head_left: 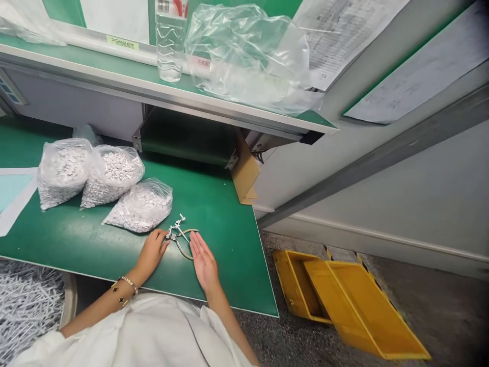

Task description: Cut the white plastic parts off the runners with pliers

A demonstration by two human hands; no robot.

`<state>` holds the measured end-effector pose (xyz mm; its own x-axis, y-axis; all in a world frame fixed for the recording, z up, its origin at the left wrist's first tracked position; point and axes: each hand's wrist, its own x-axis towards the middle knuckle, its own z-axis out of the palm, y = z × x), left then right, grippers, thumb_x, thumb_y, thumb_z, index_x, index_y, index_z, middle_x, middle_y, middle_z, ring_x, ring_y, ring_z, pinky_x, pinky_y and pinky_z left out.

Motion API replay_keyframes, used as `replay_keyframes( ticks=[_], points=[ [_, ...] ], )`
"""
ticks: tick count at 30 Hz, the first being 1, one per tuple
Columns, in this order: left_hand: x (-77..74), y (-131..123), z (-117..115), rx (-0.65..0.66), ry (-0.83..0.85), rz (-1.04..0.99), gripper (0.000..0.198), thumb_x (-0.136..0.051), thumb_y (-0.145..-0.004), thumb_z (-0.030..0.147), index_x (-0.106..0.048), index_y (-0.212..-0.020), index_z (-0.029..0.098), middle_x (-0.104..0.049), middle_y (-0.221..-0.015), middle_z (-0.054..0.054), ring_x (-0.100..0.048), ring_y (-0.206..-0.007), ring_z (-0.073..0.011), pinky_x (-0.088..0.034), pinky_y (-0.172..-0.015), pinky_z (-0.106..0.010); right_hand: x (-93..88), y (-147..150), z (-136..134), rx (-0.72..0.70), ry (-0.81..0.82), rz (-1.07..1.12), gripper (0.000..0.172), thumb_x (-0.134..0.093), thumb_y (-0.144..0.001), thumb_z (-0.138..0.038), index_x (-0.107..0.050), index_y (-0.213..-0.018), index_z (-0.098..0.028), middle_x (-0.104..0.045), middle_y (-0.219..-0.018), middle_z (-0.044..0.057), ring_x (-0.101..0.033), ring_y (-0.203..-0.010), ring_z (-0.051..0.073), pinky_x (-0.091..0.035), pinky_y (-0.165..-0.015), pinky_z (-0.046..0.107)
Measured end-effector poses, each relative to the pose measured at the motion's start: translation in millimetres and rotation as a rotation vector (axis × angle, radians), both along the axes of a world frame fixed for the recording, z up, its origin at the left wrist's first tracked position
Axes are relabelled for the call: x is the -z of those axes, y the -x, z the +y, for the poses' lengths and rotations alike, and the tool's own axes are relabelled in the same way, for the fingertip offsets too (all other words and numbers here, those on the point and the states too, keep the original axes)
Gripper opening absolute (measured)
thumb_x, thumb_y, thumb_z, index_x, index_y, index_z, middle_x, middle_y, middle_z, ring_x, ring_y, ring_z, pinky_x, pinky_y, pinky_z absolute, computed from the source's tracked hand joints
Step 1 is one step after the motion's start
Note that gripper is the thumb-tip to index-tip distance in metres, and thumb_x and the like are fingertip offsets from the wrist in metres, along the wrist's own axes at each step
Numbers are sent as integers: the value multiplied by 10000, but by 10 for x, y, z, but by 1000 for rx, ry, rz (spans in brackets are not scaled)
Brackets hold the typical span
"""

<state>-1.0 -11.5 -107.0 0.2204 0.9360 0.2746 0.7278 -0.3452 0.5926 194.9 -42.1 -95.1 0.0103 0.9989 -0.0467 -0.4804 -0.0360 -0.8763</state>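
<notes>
A small pair of cutting pliers lies on the green table near its front edge, with a white plastic sprue piece at its jaws. My left hand rests on the table with its fingertips touching the pliers' head. My right hand lies flat and open, palm up, just right of the pliers' handles. Three clear bags of small white plastic parts sit behind my left hand.
A shelf above the table carries a water bottle and a crumpled clear bag. A cardboard piece leans at the table's back right. Yellow bins lie on the floor at right. White sprue scrap fills a bin at left.
</notes>
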Motion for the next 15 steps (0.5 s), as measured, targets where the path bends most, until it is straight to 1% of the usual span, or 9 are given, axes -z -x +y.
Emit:
replay_keyframes(
  ticks=[1,2,4,6,8,10,11,13,15],
  points=[
    [-10,-1,-3,-6,-9,35,260,-487,-911,239,-542,-1159,182,-565,-1063,-92,-546,-998,-238,-473,-890,-411,-5,-11,-1,-1,40,123,400,-586,-846,-407,-612,-1218,-262,-520,-1365,73,-431,-1312,220,-249,-1147,478],
    [-21,-4,-9,-11,-16,74,245,-496,-907,241,-552,-1138,179,-568,-1057,-91,-544,-985,-241,-474,-874,-410,-9,-20,-1,-5,69,199,393,-619,-820,-397,-632,-1187,-255,-524,-1360,77,-431,-1312,219,-242,-1152,469],
    [-40,-15,-23,-24,-31,151,209,-507,-902,248,-572,-1087,172,-576,-1031,-90,-540,-949,-245,-476,-839,-406,-14,-29,6,2,109,257,388,-665,-779,-359,-651,-1148,-244,-540,-1345,83,-446,-1300,213,-243,-1155,447],
    [-54,-25,-35,-30,-42,203,175,-505,-905,252,-583,-1036,167,-581,-994,-86,-538,-911,-240,-477,-811,-394,-27,-19,21,20,142,237,380,-704,-732,-298,-669,-1104,-230,-597,-1275,85,-510,-1242,213,-280,-1138,435],
    [-65,-32,-40,-31,-54,229,170,-497,-912,260,-578,-1022,160,-581,-978,-86,-542,-901,-234,-477,-805,-381,-60,0,52,22,180,178,362,-720,-683,-221,-687,-1043,-214,-663,-1152,80,-603,-1117,219,-347,-1095,442],
    [-80,-39,-39,-42,-79,256,210,-494,-918,285,-556,-1063,147,-577,-999,-97,-550,-919,-237,-478,-806,-374,-121,11,103,-24,204,147,360,-702,-646,-158,-695,-1003,-200,-691,-1056,70,-656,-993,216,-400,-1047,450],
    [-90,-43,-38,-51,-94,277,241,-492,-920,301,-542,-1095,142,-575,-1012,-105,-554,-927,-240,-477,-801,-372,-161,8,136,-60,204,158,376,-688,-630,-134,-696,-1001,-197,-694,-1040,66,-663,-968,214,-409,-1036,447],
    [-113,-56,-38,-60,-109,331,271,-479,-927,320,-527,-1127,143,-575,-1011,-108,-563,-915,-241,-475,-777,-364,-248,-17,211,-141,177,231,424,-673,-592,-99,-697,-1006,-192,-694,-1043,63,-648,-1006,214,-388,-1056,426],
    [-134,-69,-41,-56,-104,385,242,-453,-939,311,-544,-1098,153,-581,-974,-96,-570,-881,-234,-469,-753,-352,-332,-54,284,-212,133,327,433,-682,-596,-118,-695,-1023,-193,-682,-1098,65,-602,-1104,215,-341,-1095,404]
  ],
)
